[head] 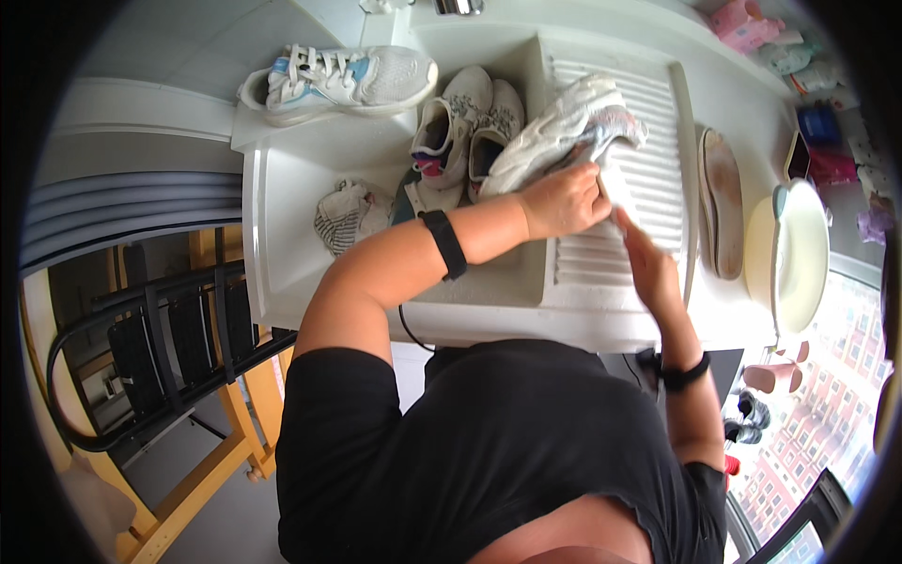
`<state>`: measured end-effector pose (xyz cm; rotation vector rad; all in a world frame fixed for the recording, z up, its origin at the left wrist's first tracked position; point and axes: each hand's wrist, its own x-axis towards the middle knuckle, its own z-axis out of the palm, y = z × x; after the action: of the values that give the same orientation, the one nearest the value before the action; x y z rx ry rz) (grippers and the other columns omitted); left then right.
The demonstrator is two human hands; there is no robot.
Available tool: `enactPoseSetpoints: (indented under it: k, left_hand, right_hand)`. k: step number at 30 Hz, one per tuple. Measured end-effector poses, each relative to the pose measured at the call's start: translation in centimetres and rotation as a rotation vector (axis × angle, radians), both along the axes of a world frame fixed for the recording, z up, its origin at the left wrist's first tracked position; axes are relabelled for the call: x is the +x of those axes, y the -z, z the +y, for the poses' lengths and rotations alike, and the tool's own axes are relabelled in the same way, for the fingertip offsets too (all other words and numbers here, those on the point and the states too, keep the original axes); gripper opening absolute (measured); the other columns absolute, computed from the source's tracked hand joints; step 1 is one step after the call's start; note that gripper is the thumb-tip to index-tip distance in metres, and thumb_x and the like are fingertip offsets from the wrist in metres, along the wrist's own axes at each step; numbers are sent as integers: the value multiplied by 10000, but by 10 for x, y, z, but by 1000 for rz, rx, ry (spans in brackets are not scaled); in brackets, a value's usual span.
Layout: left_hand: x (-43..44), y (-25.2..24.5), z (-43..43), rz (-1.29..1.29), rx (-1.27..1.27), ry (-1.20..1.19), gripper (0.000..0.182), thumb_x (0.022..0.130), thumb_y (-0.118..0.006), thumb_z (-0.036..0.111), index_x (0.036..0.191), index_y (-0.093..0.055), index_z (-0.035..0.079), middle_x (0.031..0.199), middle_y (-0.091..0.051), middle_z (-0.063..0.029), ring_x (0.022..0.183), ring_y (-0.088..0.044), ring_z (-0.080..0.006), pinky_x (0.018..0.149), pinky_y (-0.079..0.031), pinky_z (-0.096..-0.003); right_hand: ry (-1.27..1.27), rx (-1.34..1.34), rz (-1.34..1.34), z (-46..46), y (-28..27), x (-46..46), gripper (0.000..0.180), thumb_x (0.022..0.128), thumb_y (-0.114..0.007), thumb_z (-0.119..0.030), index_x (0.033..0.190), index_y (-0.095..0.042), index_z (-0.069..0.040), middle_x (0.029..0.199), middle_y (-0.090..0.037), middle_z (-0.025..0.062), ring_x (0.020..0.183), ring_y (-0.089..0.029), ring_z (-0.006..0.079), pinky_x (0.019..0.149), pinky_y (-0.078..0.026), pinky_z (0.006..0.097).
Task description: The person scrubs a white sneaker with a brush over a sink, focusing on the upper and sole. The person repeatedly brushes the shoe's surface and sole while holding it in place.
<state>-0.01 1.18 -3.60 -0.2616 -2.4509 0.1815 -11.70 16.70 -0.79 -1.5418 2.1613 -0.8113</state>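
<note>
A white sneaker (553, 134) lies tilted over the ribbed washboard (655, 176) of a white laundry sink. My left hand (569, 199) is closed on this sneaker near its opening. Close beside it, my right hand (648, 261) is slightly blurred, its fingertips near the sneaker's lower edge; whether it grips anything is hidden. In the basin stand a pair of pale sneakers, one (444, 134) with a pink and purple heel lining, the other (493, 130) partly behind my left forearm. A striped cloth (345, 215) lies crumpled in the basin.
A white sneaker with blue trim (352, 81) rests on the sink's back left rim. Insoles (720, 204) lie right of the washboard, beside a pale yellow basin (800, 257) standing on its side. A faucet (458, 7) is at the back. A folded black metal frame (169, 345) stands left.
</note>
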Motion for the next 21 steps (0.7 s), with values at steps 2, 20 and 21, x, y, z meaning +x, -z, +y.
enactPoseSetpoints:
  k: [2, 20, 21]
  left_hand:
    - [-2, 1, -1, -59, 14, 16, 93, 670, -507, 98, 612, -434, 107, 560, -481, -19, 599, -507, -157, 761, -402, -271]
    - [30, -41, -36, -238, 251, -188, 97, 777, -498, 94, 874, -493, 95, 776, -584, -32, 824, -565, -195, 894, -321, -364]
    - [41, -47, -47, -233, 413, -214, 128, 776, -516, 86, 903, -494, 91, 811, -590, -54, 849, -562, -218, 889, -334, -367]
  right_hand:
    - [19, 83, -71, -14, -2, -5, 368, 861, -487, -108, 1215, -507, -206, 906, -612, 169, 795, -596, 334, 671, -469, 370]
    - [184, -230, -858, 2, -30, -11, 348, 914, -446, -115, 1261, -468, -128, 565, -329, -66, 448, -303, 13, 388, -255, 162]
    - [206, -328, -900, 12, -35, -9, 356, 917, -437, -111, 1273, -451, -118, 563, -336, -62, 441, -310, 17, 385, -260, 159]
